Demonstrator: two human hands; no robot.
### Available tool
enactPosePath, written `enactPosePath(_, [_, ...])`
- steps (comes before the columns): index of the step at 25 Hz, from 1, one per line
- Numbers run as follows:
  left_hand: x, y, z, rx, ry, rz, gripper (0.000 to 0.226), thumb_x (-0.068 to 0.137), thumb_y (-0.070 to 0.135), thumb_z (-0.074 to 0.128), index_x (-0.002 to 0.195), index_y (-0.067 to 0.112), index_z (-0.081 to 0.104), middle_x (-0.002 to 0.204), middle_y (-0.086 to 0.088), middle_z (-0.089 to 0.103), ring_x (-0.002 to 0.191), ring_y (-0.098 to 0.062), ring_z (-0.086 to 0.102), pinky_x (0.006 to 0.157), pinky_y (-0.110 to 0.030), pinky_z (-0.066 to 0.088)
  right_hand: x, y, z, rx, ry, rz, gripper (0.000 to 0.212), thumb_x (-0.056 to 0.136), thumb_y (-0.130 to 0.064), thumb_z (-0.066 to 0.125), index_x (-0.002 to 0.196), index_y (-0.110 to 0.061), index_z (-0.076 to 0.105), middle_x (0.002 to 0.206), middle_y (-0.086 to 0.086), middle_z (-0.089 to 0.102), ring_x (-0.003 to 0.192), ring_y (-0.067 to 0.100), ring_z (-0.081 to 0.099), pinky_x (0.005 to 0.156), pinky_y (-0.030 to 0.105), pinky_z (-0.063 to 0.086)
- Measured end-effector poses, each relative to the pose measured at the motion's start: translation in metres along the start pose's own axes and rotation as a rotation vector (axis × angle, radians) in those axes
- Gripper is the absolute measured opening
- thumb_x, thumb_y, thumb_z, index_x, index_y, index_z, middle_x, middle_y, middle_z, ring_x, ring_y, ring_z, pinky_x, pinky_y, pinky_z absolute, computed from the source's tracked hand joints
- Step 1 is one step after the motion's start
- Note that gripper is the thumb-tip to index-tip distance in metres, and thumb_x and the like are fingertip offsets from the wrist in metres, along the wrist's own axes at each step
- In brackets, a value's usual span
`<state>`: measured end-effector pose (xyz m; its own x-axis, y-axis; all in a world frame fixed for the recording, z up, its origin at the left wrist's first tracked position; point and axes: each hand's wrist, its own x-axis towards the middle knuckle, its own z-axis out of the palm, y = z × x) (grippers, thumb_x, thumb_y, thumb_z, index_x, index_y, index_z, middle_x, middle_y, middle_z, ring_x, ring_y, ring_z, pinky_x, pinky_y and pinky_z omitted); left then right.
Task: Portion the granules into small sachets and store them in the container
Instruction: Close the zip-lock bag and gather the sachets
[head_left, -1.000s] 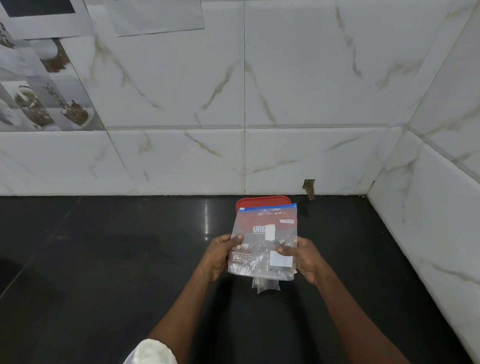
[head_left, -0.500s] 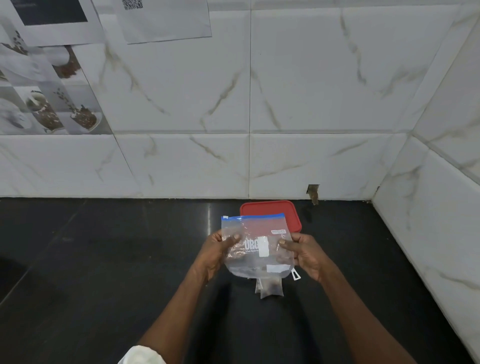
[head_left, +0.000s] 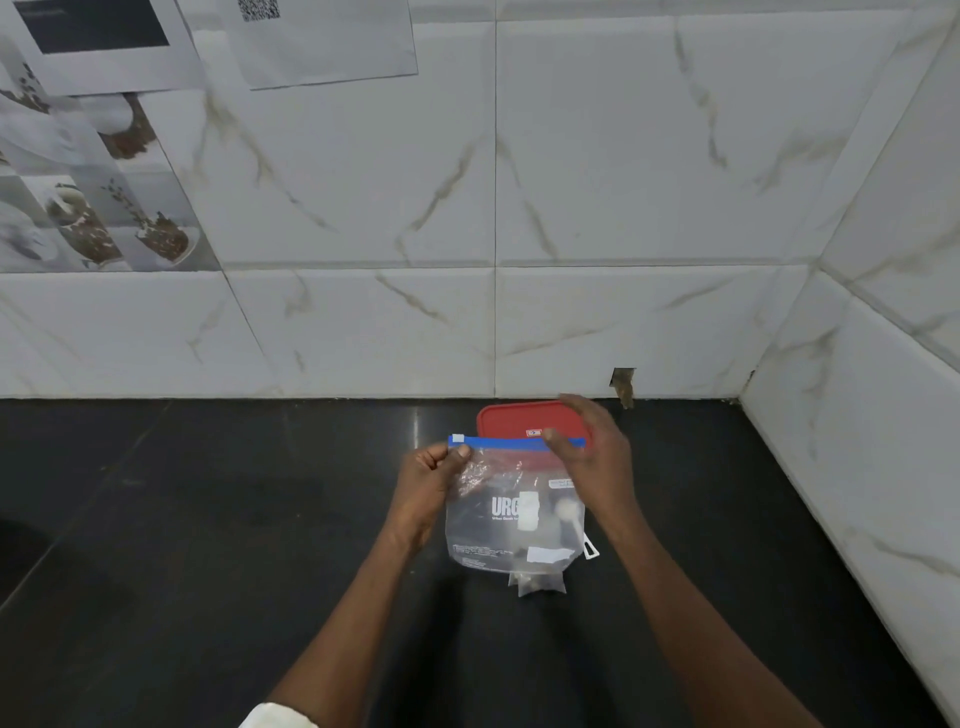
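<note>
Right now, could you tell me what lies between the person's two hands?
In the head view, the clear zip bag spans between the left hand and right hand.

The clear bag (head_left: 514, 512) bears white letters "URG", the rest hidden and the small print below too fine to read. A paper sheet (head_left: 322, 41) on the wall carries a QR code (head_left: 258, 9).

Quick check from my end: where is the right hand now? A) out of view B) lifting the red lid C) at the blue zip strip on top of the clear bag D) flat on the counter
C: the right hand pinches the blue zip strip of the clear bag.
</note>
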<state>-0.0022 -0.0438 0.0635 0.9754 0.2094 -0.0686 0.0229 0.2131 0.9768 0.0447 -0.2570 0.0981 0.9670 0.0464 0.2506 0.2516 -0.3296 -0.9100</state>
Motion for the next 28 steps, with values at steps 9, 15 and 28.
enactPosePath(9, [-0.011,0.015,0.004,0.150,-0.124,0.007,0.027,0.104,0.020,0.055,0.096,0.004,0.077,0.088,-0.014,0.075,0.080,-0.020,0.066,0.076,-0.033,0.051,0.024,-0.053,0.055,-0.513,-0.477,-0.261,0.015,0.084,-0.032,0.068,0.092,-0.020,0.074,0.110,-0.003,0.062,0.103,0.015,0.059,0.108,0.048,0.030])
enactPosePath(15, [-0.015,0.021,0.010,0.306,-0.031,0.119,0.034,0.101,0.017,0.060,0.071,0.021,0.075,0.064,0.014,0.065,0.061,0.001,0.053,0.062,-0.017,0.042,0.020,-0.064,0.050,-0.755,-0.422,-0.418,0.017,0.091,-0.032,0.058,0.098,-0.023,0.071,0.118,-0.001,0.046,0.097,0.017,0.054,0.109,0.046,0.026])
enactPosePath(28, [-0.012,0.025,-0.011,0.262,-0.073,0.085,0.026,0.104,0.014,0.054,0.102,0.007,0.079,0.099,-0.016,0.079,0.098,-0.040,0.073,0.088,-0.051,0.057,0.036,-0.001,-0.057,-0.569,-0.324,-0.118,0.004,0.088,-0.035,0.064,0.088,-0.033,0.062,0.103,-0.010,0.050,0.088,0.015,0.059,0.079,0.033,0.050])
